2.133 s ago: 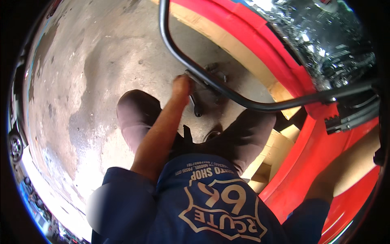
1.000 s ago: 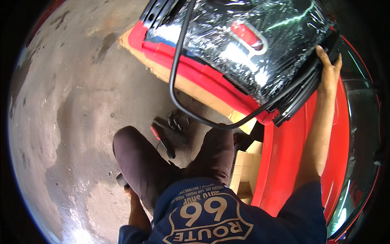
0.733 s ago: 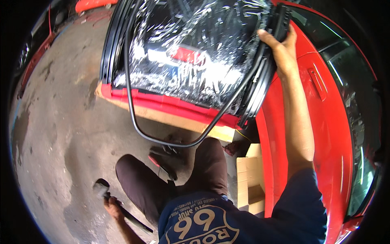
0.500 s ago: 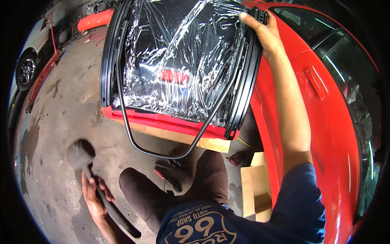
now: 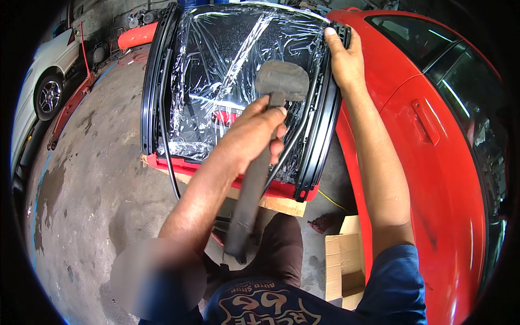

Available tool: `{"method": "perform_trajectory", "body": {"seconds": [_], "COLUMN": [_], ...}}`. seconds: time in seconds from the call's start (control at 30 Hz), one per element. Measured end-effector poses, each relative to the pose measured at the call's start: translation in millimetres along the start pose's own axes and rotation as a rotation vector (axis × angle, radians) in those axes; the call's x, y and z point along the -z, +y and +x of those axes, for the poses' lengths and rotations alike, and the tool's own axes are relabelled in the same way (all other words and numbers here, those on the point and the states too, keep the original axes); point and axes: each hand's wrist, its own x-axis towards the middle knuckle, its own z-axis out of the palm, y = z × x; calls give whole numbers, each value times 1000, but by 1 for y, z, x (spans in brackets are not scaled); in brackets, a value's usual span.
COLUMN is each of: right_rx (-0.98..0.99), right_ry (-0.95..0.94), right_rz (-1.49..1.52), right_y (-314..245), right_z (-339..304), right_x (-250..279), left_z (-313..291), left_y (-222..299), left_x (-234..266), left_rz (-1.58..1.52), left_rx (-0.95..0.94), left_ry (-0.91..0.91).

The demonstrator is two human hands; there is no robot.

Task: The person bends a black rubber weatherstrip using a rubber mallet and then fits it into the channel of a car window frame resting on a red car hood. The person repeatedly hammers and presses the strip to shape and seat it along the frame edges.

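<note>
A dark rubber mallet [image 5: 281, 80] is in my left hand [image 5: 253, 132], fingers closed around its handle near the head. The mallet's head appears in front of the right half of a glass panel [image 5: 222, 65] covered in crinkled clear film; whether it touches cannot be told. Black rails edge this panel, which looks like a sunroof assembly. My right hand [image 5: 345, 59] grips the far end of the right rail [image 5: 320, 143], thumb on top and some fingers hidden behind. A thin black rubber strip [image 5: 169, 162] loops toward me, partly covered by my left arm.
Red padding [image 5: 284, 189] and cardboard lie under the panel's near edge. A red car [image 5: 401, 124] stands close on the right, with an open cardboard box [image 5: 344, 254] beside it. Across the concrete floor at left are a white car [image 5: 32, 92] and a red floor jack [image 5: 70, 111].
My left hand has swung the mallet up from low on the left to over the panel's right half. My right hand keeps its grip on the rail.
</note>
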Motion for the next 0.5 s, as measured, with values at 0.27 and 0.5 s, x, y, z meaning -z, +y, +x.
{"method": "perform_trajectory", "body": {"seconds": [0.27,0.5], "right_rx": [32,88], "right_ry": [17,117], "right_rz": [-75,-89], "right_y": [-1,-3], "right_z": [-1,-2], "right_x": [3,1], "left_z": [-4,-18], "left_y": [3,-3], "left_x": [21,-1], "left_rz": [-249,35], "left_rx": [-318,-123], "left_ry": [318,-90]}}
